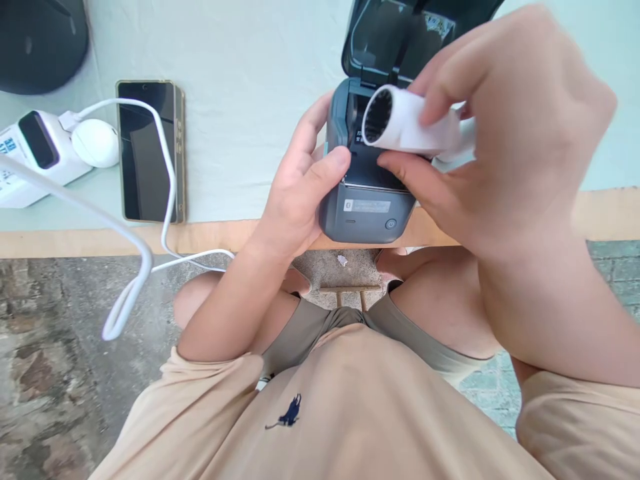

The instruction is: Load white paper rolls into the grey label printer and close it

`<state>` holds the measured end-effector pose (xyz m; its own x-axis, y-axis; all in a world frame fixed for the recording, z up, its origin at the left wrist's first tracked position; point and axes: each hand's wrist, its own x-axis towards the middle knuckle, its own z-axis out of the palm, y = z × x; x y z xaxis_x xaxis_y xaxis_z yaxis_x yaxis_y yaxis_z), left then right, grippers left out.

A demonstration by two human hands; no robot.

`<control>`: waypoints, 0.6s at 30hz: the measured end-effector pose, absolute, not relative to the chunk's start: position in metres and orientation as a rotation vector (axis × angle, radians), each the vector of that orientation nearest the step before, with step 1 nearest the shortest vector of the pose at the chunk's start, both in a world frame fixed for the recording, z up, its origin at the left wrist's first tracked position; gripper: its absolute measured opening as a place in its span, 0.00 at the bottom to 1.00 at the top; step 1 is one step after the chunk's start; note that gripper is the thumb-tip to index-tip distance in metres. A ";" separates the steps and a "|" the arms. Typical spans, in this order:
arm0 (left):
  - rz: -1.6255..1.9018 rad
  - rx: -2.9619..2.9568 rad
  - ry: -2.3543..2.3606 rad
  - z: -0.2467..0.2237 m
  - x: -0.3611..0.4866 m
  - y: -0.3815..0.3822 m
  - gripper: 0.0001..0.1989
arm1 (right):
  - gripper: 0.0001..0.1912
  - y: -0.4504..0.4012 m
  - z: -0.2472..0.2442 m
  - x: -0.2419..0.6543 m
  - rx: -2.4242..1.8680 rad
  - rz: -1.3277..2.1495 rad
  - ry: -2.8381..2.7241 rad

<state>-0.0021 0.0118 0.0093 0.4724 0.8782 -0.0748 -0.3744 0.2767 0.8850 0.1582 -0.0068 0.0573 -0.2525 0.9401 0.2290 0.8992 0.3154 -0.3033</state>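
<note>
The printer (367, 217) sits at the table's (240, 147) near edge, its lid (377, 43) raised. The person's left hand (303, 190) grips its left side, thumb bent over the rim of the bay and the other fingers wrapped round the outer wall, partly hidden.

The right hand (520, 127) pinches a white roll (407, 123) above the bay. The roll lies between the thumb, along its near side, and the forefinger, pressed on its upper surface; the remaining fingers are mostly hidden. Its hollow end projects leftward past the fingertips, and a loose white part shows under the palm. Whether the roll touches the printer cannot be told.

To the left, a phone (145, 163) lies near a power strip (63, 157) with a round plug (95, 142); a white cable (126, 101) crosses the phone.
</note>
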 end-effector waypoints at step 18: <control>1.004 0.980 0.490 -0.008 -0.003 0.014 0.23 | 0.10 -0.020 0.045 0.159 -1.002 -0.054 -2.410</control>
<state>-0.0032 0.0143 -0.0080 0.4830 0.8720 0.0793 -0.4743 0.1844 0.8608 0.1586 -0.0201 0.0449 -0.5878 0.6493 0.4826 0.6704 0.7248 -0.1586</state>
